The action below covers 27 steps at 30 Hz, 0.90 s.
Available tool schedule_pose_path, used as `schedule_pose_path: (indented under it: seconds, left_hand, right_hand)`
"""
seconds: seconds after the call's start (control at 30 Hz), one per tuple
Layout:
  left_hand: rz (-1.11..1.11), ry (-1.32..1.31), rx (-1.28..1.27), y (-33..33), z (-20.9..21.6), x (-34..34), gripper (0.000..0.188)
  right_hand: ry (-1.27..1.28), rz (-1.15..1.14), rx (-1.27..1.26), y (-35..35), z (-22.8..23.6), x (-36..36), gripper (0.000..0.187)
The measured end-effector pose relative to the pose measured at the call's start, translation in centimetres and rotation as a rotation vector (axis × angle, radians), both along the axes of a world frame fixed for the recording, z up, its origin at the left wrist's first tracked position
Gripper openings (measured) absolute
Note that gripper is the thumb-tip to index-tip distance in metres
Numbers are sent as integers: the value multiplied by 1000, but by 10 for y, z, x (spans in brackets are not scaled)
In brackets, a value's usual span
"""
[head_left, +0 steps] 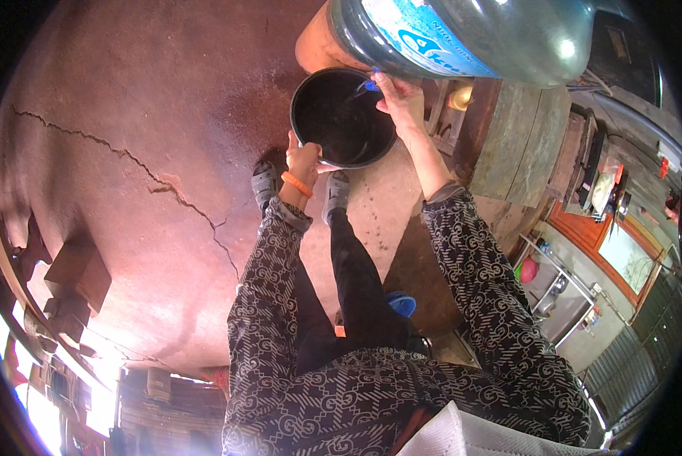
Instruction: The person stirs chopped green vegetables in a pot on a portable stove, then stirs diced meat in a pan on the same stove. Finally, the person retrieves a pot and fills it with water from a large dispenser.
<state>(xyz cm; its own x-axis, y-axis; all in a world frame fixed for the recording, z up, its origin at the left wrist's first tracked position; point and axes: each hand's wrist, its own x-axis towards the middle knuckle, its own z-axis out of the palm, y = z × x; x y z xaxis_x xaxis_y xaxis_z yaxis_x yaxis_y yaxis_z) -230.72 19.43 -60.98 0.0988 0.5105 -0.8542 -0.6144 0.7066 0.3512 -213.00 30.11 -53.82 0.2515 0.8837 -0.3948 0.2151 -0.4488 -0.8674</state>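
Note:
My left hand [304, 159] grips the near-left edge of a dark round pot [333, 125], which hangs over the floor by my feet. The pot's open mouth faces up toward me, and its inside is black. At its upper right, my right hand [402, 102] has its fingers closed on a small blue tap [372, 85] below a large clear water jug [523, 34]. From the tap a thin clear streak, seemingly water, runs into the pot. The jug lies on its side with a blue label. How much is in the pot I cannot tell.
An orange rounded object [318, 42] stands by the jug's end. Wooden boards [519, 144] form a surface under the jug, with a yellow item [460, 96] below. A long crack [159, 182] crosses the reddish floor. A blue slipper [402, 304] lies behind my leg; a metal rack [557, 281] stands right.

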Motion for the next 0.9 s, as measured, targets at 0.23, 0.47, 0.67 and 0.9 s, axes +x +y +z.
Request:
schedule_pose_path:
  seconds: [0.23, 0.47, 0.67, 0.9]
  left_hand:
    - [10, 51, -82, 1, -3, 1, 90]
    - [94, 96, -134, 2, -2, 3, 78]
    - [124, 66, -103, -3, -11, 2, 80]
    - [69, 27, -91, -8, -27, 0, 92]
  right_hand:
    - [15, -2, 4, -1, 0, 0, 42]
    - [-8, 6, 7, -1, -1, 1, 42]
    - [12, 1, 4, 0, -2, 1, 42]
    - [0, 1, 12, -1, -4, 2, 42]
